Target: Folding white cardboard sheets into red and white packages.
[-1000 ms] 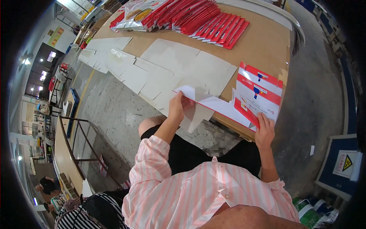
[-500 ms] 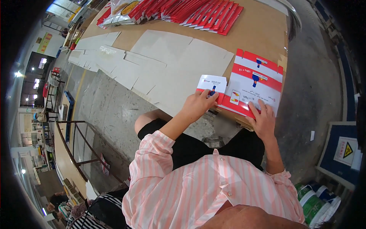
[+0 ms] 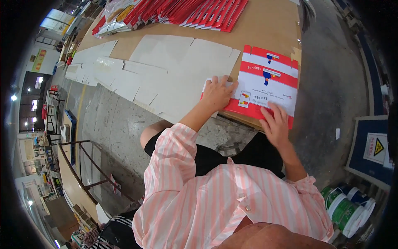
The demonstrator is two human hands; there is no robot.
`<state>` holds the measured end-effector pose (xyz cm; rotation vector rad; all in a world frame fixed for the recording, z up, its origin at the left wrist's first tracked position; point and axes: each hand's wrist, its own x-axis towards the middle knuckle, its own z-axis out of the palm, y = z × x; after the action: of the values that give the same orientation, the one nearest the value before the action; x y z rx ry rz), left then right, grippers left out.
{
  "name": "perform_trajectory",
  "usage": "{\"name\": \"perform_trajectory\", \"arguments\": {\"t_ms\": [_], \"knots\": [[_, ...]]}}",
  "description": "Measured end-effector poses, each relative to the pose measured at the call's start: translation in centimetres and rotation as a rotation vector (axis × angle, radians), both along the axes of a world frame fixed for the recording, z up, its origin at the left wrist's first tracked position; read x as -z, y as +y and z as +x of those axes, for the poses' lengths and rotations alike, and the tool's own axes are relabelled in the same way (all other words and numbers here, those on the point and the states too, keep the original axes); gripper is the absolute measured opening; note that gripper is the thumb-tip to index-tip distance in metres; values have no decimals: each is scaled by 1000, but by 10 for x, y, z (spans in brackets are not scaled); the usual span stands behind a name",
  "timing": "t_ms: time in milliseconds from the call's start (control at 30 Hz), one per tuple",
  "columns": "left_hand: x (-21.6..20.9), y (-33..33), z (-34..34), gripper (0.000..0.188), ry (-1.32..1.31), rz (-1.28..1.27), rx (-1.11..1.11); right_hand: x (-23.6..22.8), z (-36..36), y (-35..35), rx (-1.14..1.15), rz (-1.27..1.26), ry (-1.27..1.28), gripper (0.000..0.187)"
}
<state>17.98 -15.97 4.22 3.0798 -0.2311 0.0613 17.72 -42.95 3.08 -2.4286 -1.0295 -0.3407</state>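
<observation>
Red-and-white flattened carton is lying at the near edge of the brown worktable, with the left hand pressing flat and open on its left end and the right hand resting open-fingered on its near edge, beside plain white cardboard blanks.

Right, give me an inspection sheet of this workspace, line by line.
Surface: brown table, bare at the far right.
Job's things: red-and-white flat carton at the near edge.
Clutter: white flat blanks spread to the left; row of red packs along the far edge.
Hands: left hand pressed flat on the carton's left end; right hand flat on its near edge.
Cables: nothing seen.
Surroundings: concrete floor, green-and-white buckets at right, another person lower left.
</observation>
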Motion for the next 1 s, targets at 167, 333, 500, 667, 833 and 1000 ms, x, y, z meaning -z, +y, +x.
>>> {"name": "perform_trajectory", "arguments": {"t_ms": [167,333,500,667,833,1000], "knots": [[-4,-35,-1,27,132,-131,144,15,-77,6,2,777,1631,28],[-40,-59,-40,38,64,-582,262,1,-65,2,335,1460,1475,32],[-51,12,-62,47,-185,-656,30,-51,52,-66,284,1284,1322,40],[-16,57,-102,67,-32,-172,-145,-44,186,-93,269,714,1190,50],[-11,50,-118,86,82,-72,-184,-14,314,-54,270,510,978,54],[-15,42,-117,97,133,-83,-185,51,403,78,322,645,834,57]]}}
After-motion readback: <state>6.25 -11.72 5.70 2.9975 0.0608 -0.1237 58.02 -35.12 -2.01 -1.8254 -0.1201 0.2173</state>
